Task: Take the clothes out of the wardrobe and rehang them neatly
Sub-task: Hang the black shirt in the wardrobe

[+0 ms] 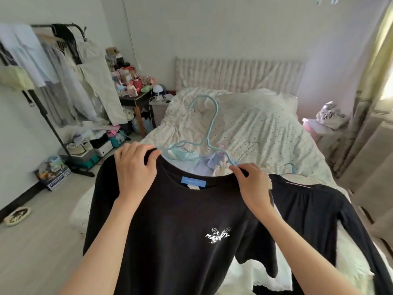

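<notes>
Behind lay a rumpled dotted bed [265, 128]; both hands, left hand [136, 169] and right hand [252, 184], gripped a black cotton T-shirt [180, 231] with white butterfly print on a thin pale-blue hanger [209, 124].

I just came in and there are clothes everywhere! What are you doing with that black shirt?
A person is putting a black T-shirt on a light blue hanger. The left hand grips one shoulder of the shirt and the right hand pinches the other side of the neckline, holding it up over the bed. Another black top already lies on the bed to the right. A clothes rack full of light clothes stands at the left wall.
</notes>
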Tool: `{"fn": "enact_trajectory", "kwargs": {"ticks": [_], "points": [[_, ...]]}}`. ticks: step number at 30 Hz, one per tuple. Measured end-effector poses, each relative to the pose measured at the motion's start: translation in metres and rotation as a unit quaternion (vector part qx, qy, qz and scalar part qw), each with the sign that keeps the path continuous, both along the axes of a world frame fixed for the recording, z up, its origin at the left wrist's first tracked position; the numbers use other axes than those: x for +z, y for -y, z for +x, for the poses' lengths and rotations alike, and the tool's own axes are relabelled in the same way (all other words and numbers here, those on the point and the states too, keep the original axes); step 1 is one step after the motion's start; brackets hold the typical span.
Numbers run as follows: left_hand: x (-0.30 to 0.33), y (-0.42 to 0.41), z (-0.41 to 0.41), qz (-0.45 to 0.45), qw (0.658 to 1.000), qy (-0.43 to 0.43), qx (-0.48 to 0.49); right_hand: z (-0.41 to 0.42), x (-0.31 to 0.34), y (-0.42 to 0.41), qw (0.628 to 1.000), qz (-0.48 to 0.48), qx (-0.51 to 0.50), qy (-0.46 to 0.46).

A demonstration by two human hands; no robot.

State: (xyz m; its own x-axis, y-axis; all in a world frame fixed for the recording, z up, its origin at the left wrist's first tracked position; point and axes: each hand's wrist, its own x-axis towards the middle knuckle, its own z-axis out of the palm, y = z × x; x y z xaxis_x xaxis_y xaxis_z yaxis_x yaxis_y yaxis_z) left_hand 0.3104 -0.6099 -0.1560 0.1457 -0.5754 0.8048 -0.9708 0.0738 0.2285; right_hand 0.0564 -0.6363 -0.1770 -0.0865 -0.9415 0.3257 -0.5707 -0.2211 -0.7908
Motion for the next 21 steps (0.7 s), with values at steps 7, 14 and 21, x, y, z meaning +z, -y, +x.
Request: {"fn": "enact_trajectory", "kwargs": {"ticks": [7, 14, 21], "points": [[0.004, 0.127, 0.069, 0.013, 0.998, -0.024, -0.051, 0.064, 0.000, 0.110, 0.999, -0.001, -0.033, 0.014], [0.001, 0.258, 0.079, 0.081, 0.988, -0.060, -0.113, 0.078, -0.009, 0.214, 0.994, -0.019, -0.106, 0.008], [-0.073, 0.398, 0.076, 0.240, 0.963, -0.028, -0.117, 0.061, -0.088, 0.344, 0.981, 0.061, -0.129, -0.130]]}}
